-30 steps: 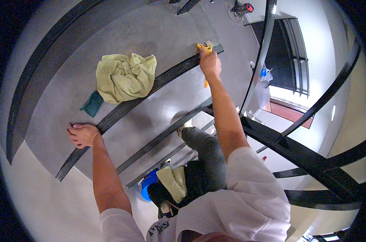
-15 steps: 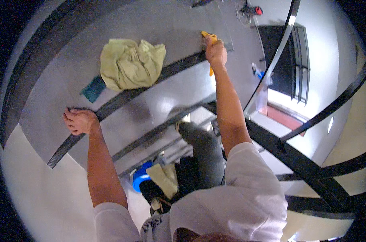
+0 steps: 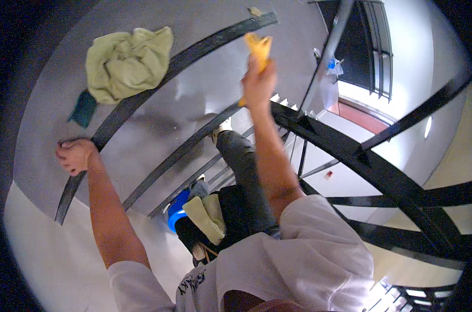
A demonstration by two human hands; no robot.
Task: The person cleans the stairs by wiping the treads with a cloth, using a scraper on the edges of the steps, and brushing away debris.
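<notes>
My right hand (image 3: 259,83) is raised in front of the grey stair steps and grips a yellow tool (image 3: 258,51) whose flat head points upward. My left hand (image 3: 76,155) rests with curled fingers on the black edge strip (image 3: 116,117) of a grey step at the left. A crumpled light green cloth (image 3: 127,63) lies on the step above that hand, with a small dark teal pad (image 3: 83,108) just below the cloth.
Grey curved steps with black edge strips fill the upper left. Black railing bars (image 3: 381,171) cross the right side. A blue bucket (image 3: 178,210) and a pale yellow cloth (image 3: 207,216) sit by my legs. A dark window (image 3: 374,47) is at the upper right.
My right hand with the yellow tool has lifted off the black strip and come toward me. The left hand keeps its hold on the step edge. The view has shifted closer.
</notes>
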